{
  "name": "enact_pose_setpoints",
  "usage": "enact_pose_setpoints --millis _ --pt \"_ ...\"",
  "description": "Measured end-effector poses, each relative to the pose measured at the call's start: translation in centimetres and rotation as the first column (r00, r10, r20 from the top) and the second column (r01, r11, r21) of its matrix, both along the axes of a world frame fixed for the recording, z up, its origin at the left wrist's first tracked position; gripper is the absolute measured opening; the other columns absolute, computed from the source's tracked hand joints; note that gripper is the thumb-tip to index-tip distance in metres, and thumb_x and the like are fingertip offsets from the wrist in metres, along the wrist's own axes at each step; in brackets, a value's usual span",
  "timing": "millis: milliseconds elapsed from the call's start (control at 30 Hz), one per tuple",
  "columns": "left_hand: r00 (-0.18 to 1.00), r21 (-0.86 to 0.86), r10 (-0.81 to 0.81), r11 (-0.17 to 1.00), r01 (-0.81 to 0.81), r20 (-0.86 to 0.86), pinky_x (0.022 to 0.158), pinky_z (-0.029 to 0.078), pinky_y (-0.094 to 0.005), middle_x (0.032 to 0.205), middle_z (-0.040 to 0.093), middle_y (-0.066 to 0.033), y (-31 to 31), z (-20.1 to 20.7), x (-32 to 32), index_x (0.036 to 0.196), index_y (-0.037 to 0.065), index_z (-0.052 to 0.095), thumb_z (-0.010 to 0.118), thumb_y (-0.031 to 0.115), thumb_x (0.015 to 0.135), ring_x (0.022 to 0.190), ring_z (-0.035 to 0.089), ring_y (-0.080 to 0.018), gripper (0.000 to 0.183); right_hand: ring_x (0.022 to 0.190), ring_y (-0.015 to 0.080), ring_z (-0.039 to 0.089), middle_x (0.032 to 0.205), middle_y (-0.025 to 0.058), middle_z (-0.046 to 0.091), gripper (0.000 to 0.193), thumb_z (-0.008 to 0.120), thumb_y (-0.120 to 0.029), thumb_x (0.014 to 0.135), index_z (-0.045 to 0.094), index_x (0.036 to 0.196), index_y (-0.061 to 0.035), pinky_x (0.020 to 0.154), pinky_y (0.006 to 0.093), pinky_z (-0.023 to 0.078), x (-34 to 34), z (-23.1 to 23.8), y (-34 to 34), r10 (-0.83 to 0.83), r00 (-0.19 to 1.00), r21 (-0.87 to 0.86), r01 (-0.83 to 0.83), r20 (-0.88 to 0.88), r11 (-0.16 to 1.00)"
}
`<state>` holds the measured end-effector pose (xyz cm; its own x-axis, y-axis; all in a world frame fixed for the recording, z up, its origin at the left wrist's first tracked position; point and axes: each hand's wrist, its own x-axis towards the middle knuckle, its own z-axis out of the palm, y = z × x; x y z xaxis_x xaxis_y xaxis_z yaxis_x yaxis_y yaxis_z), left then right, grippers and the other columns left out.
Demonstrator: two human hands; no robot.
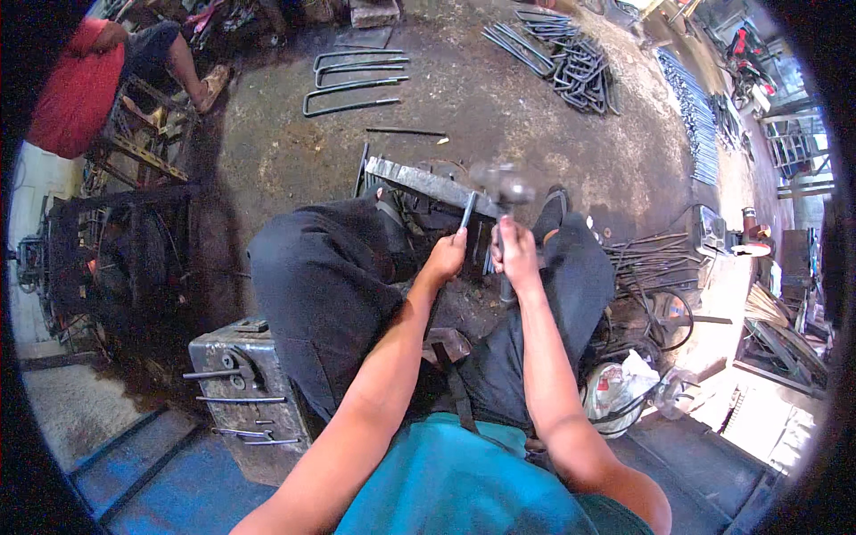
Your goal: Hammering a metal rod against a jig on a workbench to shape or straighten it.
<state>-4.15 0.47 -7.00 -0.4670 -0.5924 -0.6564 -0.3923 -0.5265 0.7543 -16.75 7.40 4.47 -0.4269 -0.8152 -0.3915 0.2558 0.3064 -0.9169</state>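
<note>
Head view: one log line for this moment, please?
Left hand: holds metal rod | Right hand: grips hammer, blurred | U-shaped rods: on floor

My trousers (321, 285): plain dk grey. Btwn the legs: silvery-grey rod (468, 212), grey hammer (512, 188), blurred. Beyond trousers: dk-grey bar pile (578, 75), brown-grey floor (267, 160) mottled w/ paler patches. Nearer than trousers: my teal shirt (437, 486). R of trousers: white bag (615, 392) w/ red marks. Far L: co-worker's red top (78, 94).

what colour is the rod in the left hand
The rod is metallic grey, seen in the head view.
</note>
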Motion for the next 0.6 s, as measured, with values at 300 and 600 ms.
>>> enact_pose_setpoints --millis 300,600 --pt "0.999 0.035 -0.034 0.999 0.035 -0.013 0.052 0.037 -0.0316 0.064 0.051 -0.0018 0.3 1.4 0.4 0.073 0.008 0.054 0.037 0.055 0.099 0.054 0.044 -0.0137 0.057 0.037 0.0077 0.041 0.051 -0.0022 0.043 0.049 0.052 -0.051 0.095 0.050 0.071 -0.0080 0.034 0.0238 0.033 0.3 -0.9 -0.6 -0.107 0.994 0.104 0.105 0.014 0.989" --pt "0.998 0.101 0.022 0.995 -0.016 -0.061 0.052 0.034 -0.0327 0.063 0.047 -0.0004 -0.2 1.6 0.3 0.068 0.011 0.051 0.037 0.055 0.099 0.052 0.040 -0.0151 0.056 0.041 0.0078 0.043 0.051 -0.0033 0.043 0.046 0.055 -0.048 0.095 0.050 0.071 -0.0094 0.038 0.0241 0.031 -0.5 -3.4 -0.4 0.001 0.979 0.135 0.026 -0.203 0.991"
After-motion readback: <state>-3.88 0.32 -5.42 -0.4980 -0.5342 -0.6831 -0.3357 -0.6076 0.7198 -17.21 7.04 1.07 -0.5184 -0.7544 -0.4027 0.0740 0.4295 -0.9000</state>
